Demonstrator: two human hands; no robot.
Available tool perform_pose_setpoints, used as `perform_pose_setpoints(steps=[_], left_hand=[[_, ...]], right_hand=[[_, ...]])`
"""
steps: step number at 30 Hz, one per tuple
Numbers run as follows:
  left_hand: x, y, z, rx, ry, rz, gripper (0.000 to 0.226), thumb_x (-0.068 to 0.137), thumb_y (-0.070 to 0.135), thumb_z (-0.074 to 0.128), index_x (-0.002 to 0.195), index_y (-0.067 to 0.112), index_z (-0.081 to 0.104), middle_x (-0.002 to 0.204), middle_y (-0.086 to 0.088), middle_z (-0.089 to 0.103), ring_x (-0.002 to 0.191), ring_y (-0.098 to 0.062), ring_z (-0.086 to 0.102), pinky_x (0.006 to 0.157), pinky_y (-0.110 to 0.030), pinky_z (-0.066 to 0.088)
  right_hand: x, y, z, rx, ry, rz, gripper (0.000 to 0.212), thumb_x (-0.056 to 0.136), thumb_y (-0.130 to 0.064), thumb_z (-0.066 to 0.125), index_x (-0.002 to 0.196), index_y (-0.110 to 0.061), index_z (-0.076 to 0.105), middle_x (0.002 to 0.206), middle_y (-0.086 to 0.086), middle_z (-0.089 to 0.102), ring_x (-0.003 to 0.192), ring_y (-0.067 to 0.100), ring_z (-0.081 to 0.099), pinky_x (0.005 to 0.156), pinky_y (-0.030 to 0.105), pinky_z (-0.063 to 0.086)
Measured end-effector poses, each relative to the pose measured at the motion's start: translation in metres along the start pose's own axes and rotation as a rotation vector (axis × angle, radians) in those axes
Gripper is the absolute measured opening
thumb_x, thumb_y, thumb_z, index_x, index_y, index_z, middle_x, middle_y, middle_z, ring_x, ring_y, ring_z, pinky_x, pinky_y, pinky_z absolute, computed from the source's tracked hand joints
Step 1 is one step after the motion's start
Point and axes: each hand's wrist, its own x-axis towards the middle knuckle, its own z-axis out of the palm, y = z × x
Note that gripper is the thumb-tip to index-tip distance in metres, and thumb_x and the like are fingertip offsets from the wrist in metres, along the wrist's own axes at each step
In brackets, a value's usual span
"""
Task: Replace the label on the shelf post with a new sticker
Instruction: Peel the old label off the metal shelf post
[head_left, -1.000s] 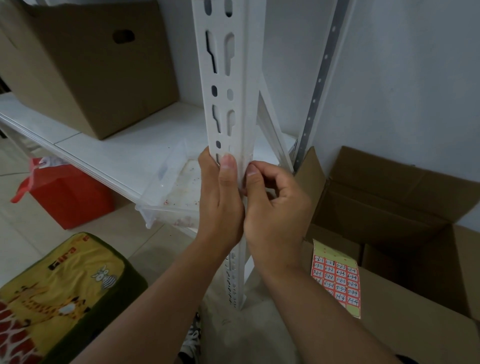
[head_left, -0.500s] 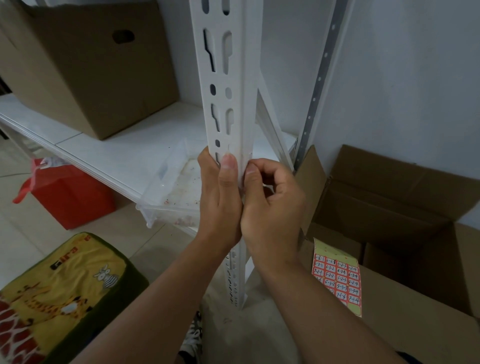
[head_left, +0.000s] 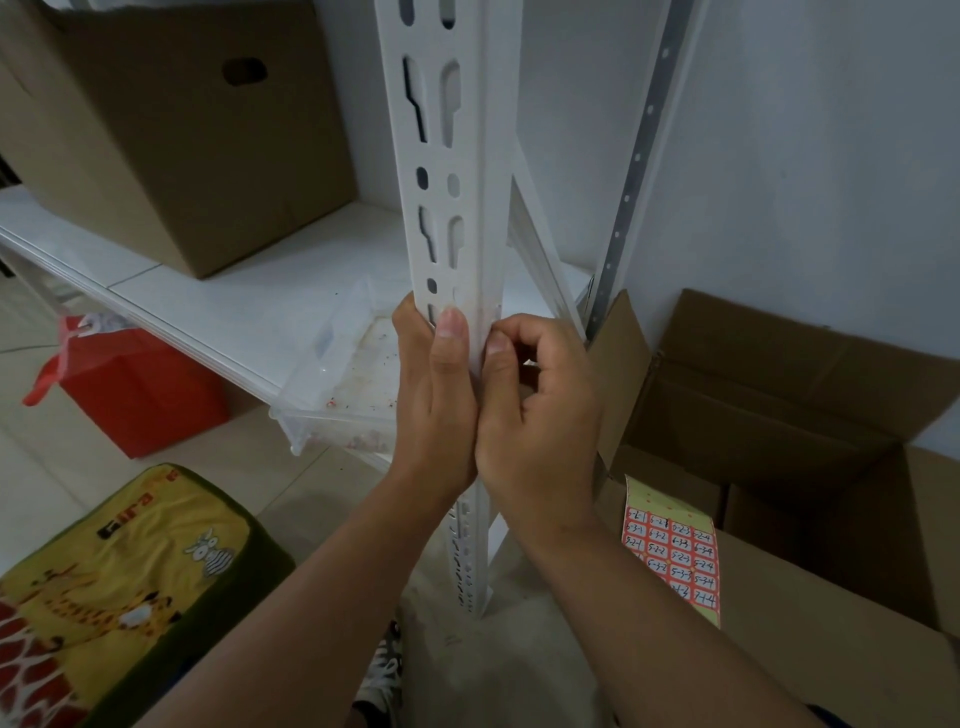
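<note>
You are crouched in a storeroom corner with white walls and a pale floor, looking at a white metal shelving unit. At far left a red bag (head_left: 140, 384) sits under the shelf board (head_left: 218, 312), which carries a closed cardboard box (head_left: 171, 130), and a clear plastic tray (head_left: 337, 384) hangs off the board's front edge. In the middle the shelf post (head_left: 452, 208) runs straight up and down, its slots stacked along that axis. Your left hand (head_left: 436, 405) grips the post, thumb laid flat up its front face. Your right hand (head_left: 535, 415) is pressed against the left one, fingers curled in, thumb and forefinger nipping at the post's corner edge just above; whether any label is caught between them cannot be made out, and no label shows plainly on the post there. So the working spot lies right at your right fingertips, and that hand is the nearer. To the right, the sticker sheet (head_left: 672, 551) lies on the flap of an open carton (head_left: 810, 426), below and to the right of that hand.
</note>
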Motion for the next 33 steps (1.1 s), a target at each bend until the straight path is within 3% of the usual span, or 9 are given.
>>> perform_pose_setpoints(steps=[8,13,17,21,30,33], left_hand=[[-0.001,-0.002,0.001,0.005,-0.019,0.042,0.034,0.089,0.058,0.029,0.099,0.027,0.038,0.086,-0.004,0.048,0.078,-0.021,0.052,0.068,-0.041,0.049],[-0.001,-0.001,0.000,0.001,-0.057,0.036,0.048,0.088,0.060,0.028,0.107,0.017,0.037,0.093,-0.012,0.050,0.086,-0.031,0.056,0.074,-0.048,0.054],[-0.003,0.000,-0.005,0.015,-0.090,0.042,0.042,0.086,0.060,0.023,0.106,0.027,0.038,0.094,0.003,0.055,0.085,-0.006,0.060,0.073,-0.027,0.056],[-0.003,0.002,-0.008,0.008,-0.128,0.050,0.047,0.088,0.058,0.022,0.110,0.021,0.040,0.098,-0.004,0.057,0.091,-0.018,0.062,0.075,-0.040,0.057],[-0.003,0.001,-0.007,0.001,-0.110,0.070,0.047,0.088,0.057,0.023,0.111,0.019,0.038,0.095,0.005,0.053,0.087,0.000,0.059,0.073,-0.018,0.051],[-0.003,0.000,-0.004,-0.007,-0.090,0.075,0.050,0.088,0.057,0.026,0.114,0.015,0.035,0.097,0.004,0.051,0.089,-0.002,0.057,0.075,-0.020,0.050]], right_hand=[[0.002,0.005,-0.004,-0.047,-0.028,-0.121,0.007,0.093,-0.005,0.056,0.092,-0.001,0.061,0.090,0.006,0.061,0.083,0.008,0.055,0.071,0.017,0.049],[0.005,0.011,-0.006,-0.059,-0.061,-0.188,0.003,0.092,-0.001,0.058,0.092,-0.001,0.061,0.090,0.008,0.061,0.083,0.014,0.056,0.071,0.028,0.051],[0.003,0.009,-0.007,0.047,-0.070,-0.057,0.008,0.095,-0.009,0.056,0.099,-0.005,0.061,0.096,0.005,0.063,0.088,0.009,0.059,0.073,0.019,0.052],[0.006,0.007,-0.009,0.105,-0.055,-0.002,0.011,0.094,-0.014,0.057,0.103,-0.009,0.061,0.100,-0.002,0.061,0.093,0.004,0.060,0.076,0.010,0.049],[0.011,0.013,-0.013,0.009,-0.113,-0.120,0.011,0.094,-0.013,0.057,0.099,-0.006,0.064,0.096,-0.010,0.056,0.089,-0.007,0.053,0.078,0.008,0.045],[0.010,0.013,-0.011,0.008,-0.100,-0.115,0.012,0.094,-0.014,0.057,0.099,-0.006,0.065,0.097,-0.010,0.056,0.089,-0.009,0.053,0.078,0.006,0.045]])
